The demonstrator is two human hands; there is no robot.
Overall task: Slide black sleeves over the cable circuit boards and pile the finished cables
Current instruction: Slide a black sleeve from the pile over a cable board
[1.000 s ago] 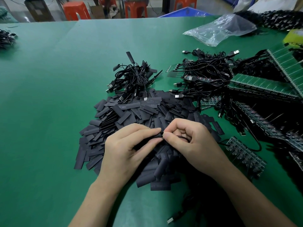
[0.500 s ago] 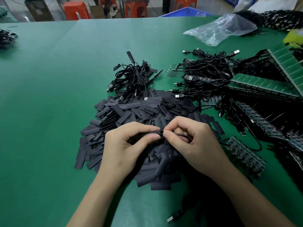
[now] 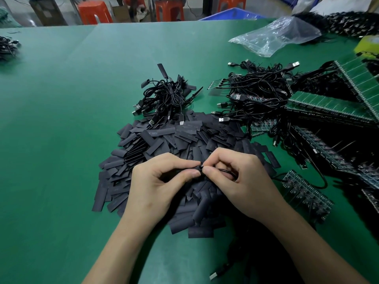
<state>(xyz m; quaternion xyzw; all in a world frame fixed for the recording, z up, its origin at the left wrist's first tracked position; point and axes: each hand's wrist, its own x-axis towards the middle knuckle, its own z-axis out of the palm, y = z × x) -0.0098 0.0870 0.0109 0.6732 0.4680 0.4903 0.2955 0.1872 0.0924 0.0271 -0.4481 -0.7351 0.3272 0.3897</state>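
My left hand [image 3: 158, 185] pinches a black sleeve [image 3: 185, 170] between thumb and forefinger, just above a heap of loose flat black sleeves [image 3: 174, 140]. My right hand [image 3: 240, 177] pinches the thin black cable [image 3: 225, 171] right at the sleeve's end, fingertips of both hands almost touching. The circuit board is hidden inside the fingers or sleeve. A pile of sleeved cables [image 3: 168, 97] lies beyond the heap. A tangle of unsleeved USB cables [image 3: 258, 93] lies to its right.
Green circuit board panels [image 3: 328, 107] and darker board strips [image 3: 307, 193] fill the right side. A clear plastic bag [image 3: 274, 35] lies at the far right, another cable bundle [image 3: 7, 47] at the far left. A USB plug [image 3: 214, 275] lies near the front edge of the green mat [image 3: 61, 119].
Both hands stay in place over the sleeve heap. The left thumb has shifted slightly along the sleeve while the right fingers keep pinching the cable.
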